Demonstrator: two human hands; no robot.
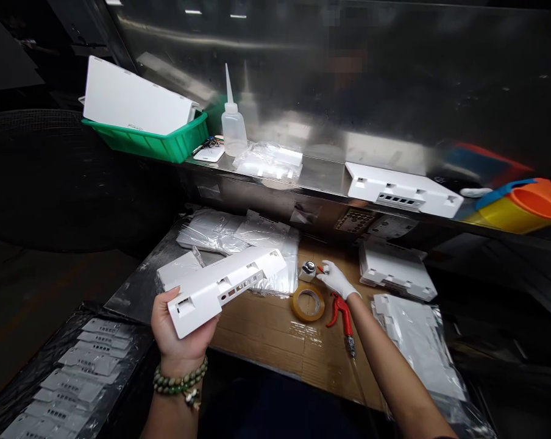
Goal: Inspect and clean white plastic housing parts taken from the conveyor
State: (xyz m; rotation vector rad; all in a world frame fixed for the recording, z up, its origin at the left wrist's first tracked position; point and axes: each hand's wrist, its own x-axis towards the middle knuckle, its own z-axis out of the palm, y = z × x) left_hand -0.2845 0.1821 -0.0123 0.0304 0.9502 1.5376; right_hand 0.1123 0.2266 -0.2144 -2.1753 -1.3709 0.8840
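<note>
White plastic housing [234, 275], nine o'clock from the tape roll [297, 306], is gripped by the left hand [171, 344]; likely light, stiff, slick, best held by its edges. Gloved right hand [336, 280]: grip unclear.

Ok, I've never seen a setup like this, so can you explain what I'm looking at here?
There's no machine: these are a person's own two hands, in one picture from a camera worn on the head, looking forward and down. The left hand, with a bead bracelet at the wrist, holds a white casing with a row of ports. The gloved right hand is beside a small silver-topped container; whether it grips the red piece at its fingertips, I can't tell. On the cardboard lie a tape roll and a red trigger gun. The metal shelf behind bears a green bin and a squeeze bottle.
</note>
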